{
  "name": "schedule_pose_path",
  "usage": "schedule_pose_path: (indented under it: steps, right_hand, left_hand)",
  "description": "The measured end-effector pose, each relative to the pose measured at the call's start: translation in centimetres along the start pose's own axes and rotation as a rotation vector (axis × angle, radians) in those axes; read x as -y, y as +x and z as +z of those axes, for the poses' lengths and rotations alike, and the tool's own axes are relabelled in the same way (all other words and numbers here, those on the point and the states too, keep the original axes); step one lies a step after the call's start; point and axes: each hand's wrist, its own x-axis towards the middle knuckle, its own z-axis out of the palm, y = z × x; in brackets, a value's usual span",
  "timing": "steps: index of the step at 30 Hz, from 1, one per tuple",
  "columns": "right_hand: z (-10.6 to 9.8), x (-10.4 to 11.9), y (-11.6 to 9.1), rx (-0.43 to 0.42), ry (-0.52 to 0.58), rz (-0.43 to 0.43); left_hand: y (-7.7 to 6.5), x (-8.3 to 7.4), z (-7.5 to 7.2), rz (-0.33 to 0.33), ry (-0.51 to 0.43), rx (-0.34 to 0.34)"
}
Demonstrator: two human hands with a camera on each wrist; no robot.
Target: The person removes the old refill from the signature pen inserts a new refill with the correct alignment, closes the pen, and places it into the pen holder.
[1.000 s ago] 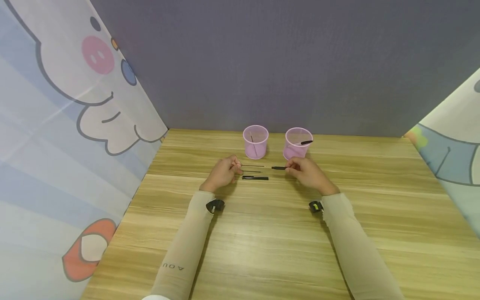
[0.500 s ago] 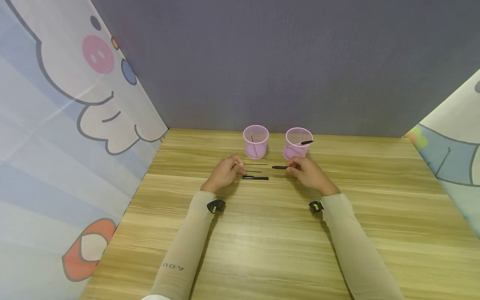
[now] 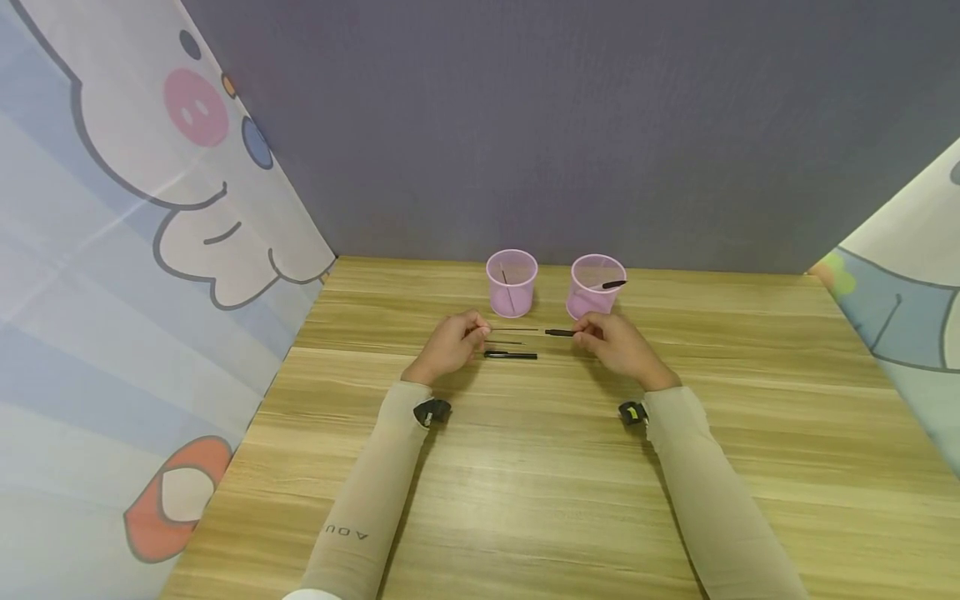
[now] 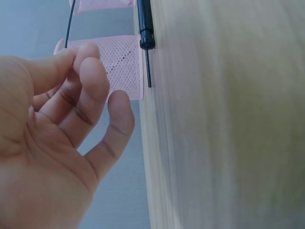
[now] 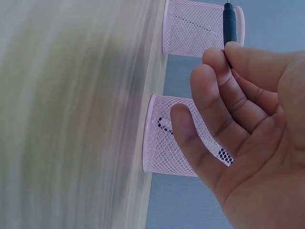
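In the head view, my left hand (image 3: 448, 345) pinches a thin dark pen refill (image 3: 513, 330) between thumb and fingertips. My right hand (image 3: 615, 345) pinches a short black pen barrel (image 3: 559, 333), level with the refill and pointing at it. The right wrist view shows the barrel (image 5: 229, 26) with a pale bit at its far end. Both pieces are held just above the table, their facing ends close together. Beneath the left fingertips lie a second thin refill (image 3: 507, 342) and a black pen piece with a clip (image 3: 512, 356).
Two pink mesh cups stand behind the hands. A thin refill leans inside the left cup (image 3: 498, 297), and a black-ended pen (image 3: 613, 285) sticks out of the right cup (image 3: 588, 303). A grey panel (image 3: 570, 133) rises at the back of the wooden table (image 3: 525, 483).
My left hand has shifted slightly right, bringing the dark part of the refill nearer the barrel. The pale stretch between the two pieces has shortened. My right hand has barely moved.
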Motion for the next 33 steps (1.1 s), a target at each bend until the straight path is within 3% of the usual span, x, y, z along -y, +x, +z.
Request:
schedule_pose_path:
  steps: [33]
  right_hand:
    - [0.32, -0.01, 0.02, 0.010, 0.017, -0.009]
  left_hand:
    - [0.06, 0.04, 0.36, 0.019, -0.022, 0.018]
